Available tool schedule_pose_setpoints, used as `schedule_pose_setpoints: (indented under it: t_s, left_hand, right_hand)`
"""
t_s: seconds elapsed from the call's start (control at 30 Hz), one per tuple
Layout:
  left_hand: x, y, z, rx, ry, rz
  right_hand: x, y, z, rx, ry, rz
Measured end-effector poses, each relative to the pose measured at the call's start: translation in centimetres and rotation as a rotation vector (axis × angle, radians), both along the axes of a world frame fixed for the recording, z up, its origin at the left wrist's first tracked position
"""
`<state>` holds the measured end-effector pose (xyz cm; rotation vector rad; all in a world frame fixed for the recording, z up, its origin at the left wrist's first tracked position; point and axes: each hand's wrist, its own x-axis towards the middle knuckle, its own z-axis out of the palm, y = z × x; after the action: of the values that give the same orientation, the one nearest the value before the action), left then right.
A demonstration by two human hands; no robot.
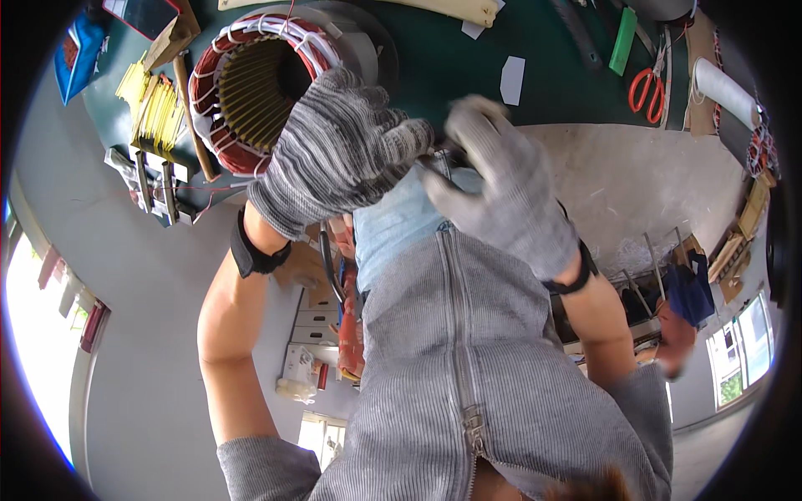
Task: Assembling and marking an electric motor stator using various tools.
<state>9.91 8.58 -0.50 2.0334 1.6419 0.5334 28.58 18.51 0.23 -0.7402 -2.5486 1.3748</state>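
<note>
At the far left of the dark green bench point(426, 67), a blue open-topped packet point(79, 54) was found by the left edge. To its right lay a brown wooden block point(173, 42), with a stack of bright yellow folded strips point(159, 113) nearer the person. A silver metal fixture with upright bars point(156, 190) stood at the near left corner. A slim brown wooden rod point(191, 117) lay between the yellow strips and the stator.

The round stator with red-brown windings, white lacing and yellow slot liners point(251, 96) sat on the left part of the bench, close to the near edge, its bore facing the person. The left hand, in a dark grey and white striped knitted glove point(338, 138), overlapped the right side of the stator's rim; its fingers pointed right, and whether it gripped anything could not be determined. The right hand, in a pale grey knitted glove point(510, 184), was well apart from the stator at the near edge; thumb and fingers were spread wide, with some motion blur.

Beyond the right hand lay a white paper tag point(512, 81). Further right were a bright green flat bar point(622, 42) and orange-handled scissors point(655, 73), the latter reaching toward the near edge. A white cylindrical roll point(725, 90) lay near the right end.
</note>
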Motion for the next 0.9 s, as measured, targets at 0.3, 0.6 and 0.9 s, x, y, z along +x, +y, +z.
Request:
schedule_pose_setpoints:
  t_s: [0.3,0.6,0.9]
  left_hand:
    - [0.0,0.4,0.0,0.085,0.003,0.029]
    - [1.0,1.2,1.8,-0.059,0.026,0.036]
    - [-4.3,7.3,7.6,0.407,-0.284,0.782]
  right_hand:
    - [-1.9,1.5,-0.1,-0.755,-0.059,0.005]
    - [6.0,3.7,0.3,-1.034,-0.199,-0.296]
    - [4.3,1.4,-1.2,-1.022,-0.053,-0.192]
